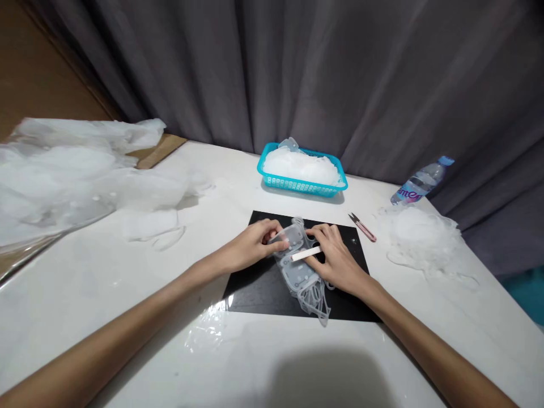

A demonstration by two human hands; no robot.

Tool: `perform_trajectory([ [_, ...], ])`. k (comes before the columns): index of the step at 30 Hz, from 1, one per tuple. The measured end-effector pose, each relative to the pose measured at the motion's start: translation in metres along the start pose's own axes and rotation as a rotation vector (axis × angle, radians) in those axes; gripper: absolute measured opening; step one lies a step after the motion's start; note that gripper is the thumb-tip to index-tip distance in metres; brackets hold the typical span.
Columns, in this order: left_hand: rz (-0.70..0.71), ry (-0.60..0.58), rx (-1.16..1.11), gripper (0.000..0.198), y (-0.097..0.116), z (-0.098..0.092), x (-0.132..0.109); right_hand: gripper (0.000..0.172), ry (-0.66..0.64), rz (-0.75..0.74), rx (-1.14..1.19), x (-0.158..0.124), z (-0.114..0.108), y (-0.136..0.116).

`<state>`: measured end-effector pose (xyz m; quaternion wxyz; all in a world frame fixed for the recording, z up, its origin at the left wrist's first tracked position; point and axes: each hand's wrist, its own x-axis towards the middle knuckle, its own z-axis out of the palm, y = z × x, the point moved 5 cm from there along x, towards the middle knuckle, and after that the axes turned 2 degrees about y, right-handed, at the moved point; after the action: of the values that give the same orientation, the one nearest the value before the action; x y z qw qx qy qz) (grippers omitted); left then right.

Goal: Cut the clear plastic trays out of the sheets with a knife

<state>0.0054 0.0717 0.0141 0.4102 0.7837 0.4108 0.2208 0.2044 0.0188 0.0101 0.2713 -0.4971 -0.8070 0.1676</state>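
A stack of translucent, rounded-rectangle plastic pieces (293, 272), with small holes and thin looped strips at its near end, lies on a black mat (255, 292). My left hand (259, 242) pinches the far left edge of the top piece between thumb and fingers. At the stack's right side, my right hand (334, 255) is closed around a short white stick (306, 254). That stick points left across the top of the pieces. The right fingertips also touch the stack's edge, partly hidden behind it.
Behind the mat stands a turquoise basket (302, 186) of white translucent pieces. Thread snips (362, 227) lie to the right, near a tilted water bottle (420, 182) and a translucent heap (419, 235). A larger translucent pile (85, 181) covers the table's left side. A grey curtain (289, 73) hangs behind.
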Motion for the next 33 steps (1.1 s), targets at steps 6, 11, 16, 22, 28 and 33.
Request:
perform_trajectory([
  [6,0.001,0.059,-0.156,0.029,0.018,-0.004,-0.008,0.003,0.002,0.028,0.387,0.001,-0.005,-0.011],
  [11,-0.027,-0.015,-0.299,0.036,0.025,-0.002,-0.009,0.004,0.023,0.060,0.511,0.001,-0.006,-0.017],
  [16,-0.046,-0.069,-0.378,0.031,0.026,0.000,-0.009,0.007,0.081,0.059,0.507,-0.002,-0.005,-0.018],
  [22,0.076,0.035,-0.369,0.024,0.031,-0.007,-0.011,0.006,0.107,0.045,0.462,-0.002,-0.008,-0.018],
  [28,0.002,0.024,-0.388,0.031,0.025,0.003,-0.012,0.011,0.153,0.055,0.426,-0.004,-0.004,-0.015],
  [33,-0.055,-0.061,-0.575,0.027,0.028,0.012,-0.016,0.015,0.197,0.065,0.333,-0.005,0.002,-0.015],
])
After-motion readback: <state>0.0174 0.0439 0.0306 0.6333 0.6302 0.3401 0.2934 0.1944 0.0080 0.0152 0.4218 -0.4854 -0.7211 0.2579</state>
